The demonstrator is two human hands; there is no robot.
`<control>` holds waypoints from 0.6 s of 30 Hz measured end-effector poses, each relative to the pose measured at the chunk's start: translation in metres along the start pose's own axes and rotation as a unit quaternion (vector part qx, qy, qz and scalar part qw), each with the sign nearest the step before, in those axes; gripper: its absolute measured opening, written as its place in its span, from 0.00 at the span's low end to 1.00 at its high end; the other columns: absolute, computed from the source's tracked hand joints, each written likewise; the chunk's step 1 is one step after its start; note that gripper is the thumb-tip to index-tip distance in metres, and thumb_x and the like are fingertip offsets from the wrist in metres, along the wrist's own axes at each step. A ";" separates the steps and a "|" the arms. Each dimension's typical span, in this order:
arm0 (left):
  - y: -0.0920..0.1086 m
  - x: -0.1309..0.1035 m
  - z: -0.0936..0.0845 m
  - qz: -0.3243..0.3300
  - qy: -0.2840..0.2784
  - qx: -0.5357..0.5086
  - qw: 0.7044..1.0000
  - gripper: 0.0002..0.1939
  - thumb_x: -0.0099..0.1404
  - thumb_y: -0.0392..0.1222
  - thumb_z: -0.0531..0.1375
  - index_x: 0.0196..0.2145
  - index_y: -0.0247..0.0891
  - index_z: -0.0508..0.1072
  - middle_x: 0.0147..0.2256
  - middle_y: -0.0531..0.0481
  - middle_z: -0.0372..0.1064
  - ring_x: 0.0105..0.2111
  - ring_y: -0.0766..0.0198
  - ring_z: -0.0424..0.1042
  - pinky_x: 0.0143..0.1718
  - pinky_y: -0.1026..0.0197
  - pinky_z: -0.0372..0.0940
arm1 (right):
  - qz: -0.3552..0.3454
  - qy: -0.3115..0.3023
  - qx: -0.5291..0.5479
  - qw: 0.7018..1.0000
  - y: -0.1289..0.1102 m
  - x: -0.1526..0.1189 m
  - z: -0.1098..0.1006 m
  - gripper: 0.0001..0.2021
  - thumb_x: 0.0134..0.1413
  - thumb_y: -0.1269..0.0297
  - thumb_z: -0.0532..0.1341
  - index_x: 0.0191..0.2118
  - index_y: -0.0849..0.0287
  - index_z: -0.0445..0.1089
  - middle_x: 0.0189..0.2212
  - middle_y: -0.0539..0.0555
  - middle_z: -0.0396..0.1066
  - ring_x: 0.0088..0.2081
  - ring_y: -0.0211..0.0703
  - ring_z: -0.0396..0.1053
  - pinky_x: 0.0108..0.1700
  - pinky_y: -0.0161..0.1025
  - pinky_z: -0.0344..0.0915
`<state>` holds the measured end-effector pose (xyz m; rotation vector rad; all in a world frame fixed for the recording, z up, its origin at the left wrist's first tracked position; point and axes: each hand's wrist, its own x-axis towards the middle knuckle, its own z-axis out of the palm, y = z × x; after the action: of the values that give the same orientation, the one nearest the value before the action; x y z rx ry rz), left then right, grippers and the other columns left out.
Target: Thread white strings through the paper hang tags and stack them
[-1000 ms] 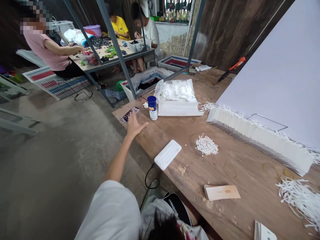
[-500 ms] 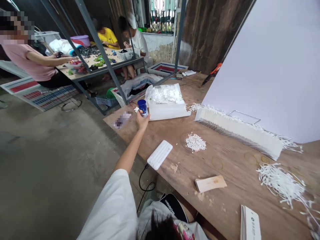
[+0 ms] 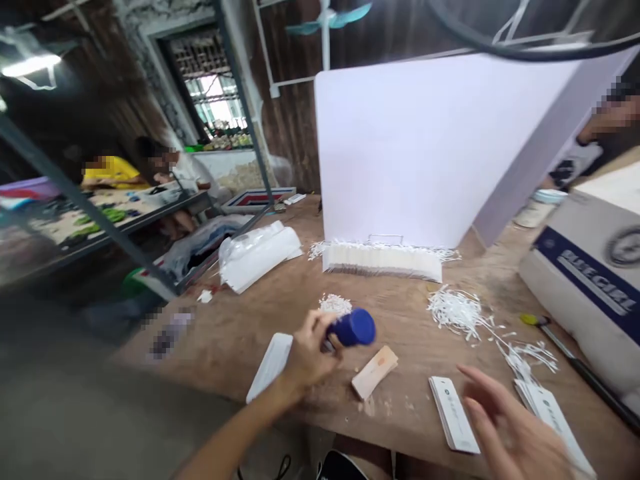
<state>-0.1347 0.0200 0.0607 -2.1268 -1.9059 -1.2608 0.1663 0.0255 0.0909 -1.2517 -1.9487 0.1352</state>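
Note:
My left hand [image 3: 313, 350] is wrapped round a small bottle with a blue top [image 3: 356, 327], tilted with that end pointing right. It is held above the table, in front of a pile of small white pieces [image 3: 335, 304]. A white power bank [image 3: 270, 365] lies by my left wrist, partly covered. My right hand [image 3: 515, 423] is at the lower right with thumb and fingers apart, nothing in it. It hovers between a stack of white printed cards [image 3: 454, 415] and a second card stack [image 3: 557, 427]. A tan stack of paper slips [image 3: 375, 372] lies between my hands.
White strings [image 3: 457, 312] lie in a heap near a long row of white tags [image 3: 383, 260]. Behind stands a white panel [image 3: 395, 153]. On the right are a carton [image 3: 595, 247] and a black-handled tool [image 3: 595, 387]. Plastic wrapping [image 3: 260, 253] lies left. Other people sit beyond.
My view has swung right. My left hand has brought the bottle back from the table's far left, tipping it over. My right hand has come into view.

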 end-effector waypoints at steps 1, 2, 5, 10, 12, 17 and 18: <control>0.017 -0.002 0.012 0.039 -0.030 -0.013 0.999 0.34 0.50 0.34 0.60 0.55 0.53 0.60 0.44 0.44 0.69 0.41 0.52 0.74 0.40 0.53 0.72 | -0.032 -0.038 0.011 0.999 -0.010 0.010 0.001 0.20 0.63 0.53 0.50 0.55 0.55 0.65 0.31 0.54 0.74 0.25 0.43 0.71 0.26 0.37 0.67; 0.032 -0.004 0.022 0.076 -0.056 -0.024 0.995 0.37 0.51 0.33 0.60 0.57 0.54 0.57 0.46 0.43 0.70 0.43 0.50 0.74 0.41 0.51 0.73 | -0.058 -0.056 0.007 0.997 -0.019 0.021 0.000 0.22 0.63 0.54 0.50 0.58 0.56 0.61 0.33 0.54 0.75 0.25 0.42 0.71 0.26 0.37 0.66; 0.062 -0.009 0.046 0.128 -0.080 -0.057 0.987 0.42 0.51 0.33 0.59 0.61 0.55 0.51 0.47 0.43 0.72 0.45 0.48 0.75 0.43 0.48 0.74 | -0.101 -0.068 -0.072 0.990 -0.038 0.043 -0.003 0.18 0.60 0.53 0.52 0.48 0.58 0.69 0.30 0.55 0.75 0.25 0.45 0.72 0.23 0.38 0.59; 0.082 -0.005 0.062 0.178 -0.119 -0.140 0.967 0.45 0.50 0.36 0.62 0.63 0.57 0.50 0.40 0.46 0.77 0.35 0.50 0.78 0.31 0.53 0.77 | -0.037 -0.037 -0.102 0.993 -0.033 0.043 -0.014 0.12 0.55 0.58 0.56 0.24 0.56 0.66 0.19 0.50 0.69 0.19 0.42 0.68 0.24 0.39 0.47; 0.085 -0.004 0.066 0.204 -0.111 -0.167 0.958 0.45 0.51 0.38 0.63 0.63 0.58 0.50 0.39 0.46 0.77 0.33 0.51 0.79 0.29 0.54 0.77 | -0.041 -0.016 -0.076 0.996 -0.026 0.039 -0.020 0.11 0.53 0.60 0.56 0.23 0.57 0.65 0.18 0.49 0.68 0.19 0.40 0.66 0.25 0.38 0.46; 0.084 -0.005 0.082 0.145 -0.159 -0.219 0.952 0.31 0.52 0.43 0.64 0.54 0.59 0.67 0.35 0.48 0.78 0.29 0.52 0.78 0.28 0.54 0.75 | -0.072 0.011 -0.023 0.997 -0.017 0.039 -0.036 0.10 0.48 0.59 0.56 0.21 0.57 0.64 0.17 0.49 0.64 0.19 0.36 0.60 0.25 0.38 0.46; 0.083 -0.004 0.086 0.132 -0.204 -0.228 0.943 0.23 0.53 0.45 0.63 0.48 0.58 0.73 0.30 0.48 0.77 0.26 0.53 0.77 0.26 0.55 0.74 | -0.090 0.005 -0.004 0.996 -0.016 0.040 -0.039 0.10 0.47 0.59 0.56 0.21 0.57 0.64 0.16 0.48 0.63 0.19 0.36 0.58 0.25 0.38 0.45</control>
<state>-0.0180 0.0389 0.0406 -2.9630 -1.4491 -1.3917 0.1731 0.0373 0.1480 -1.0728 -2.0445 0.0285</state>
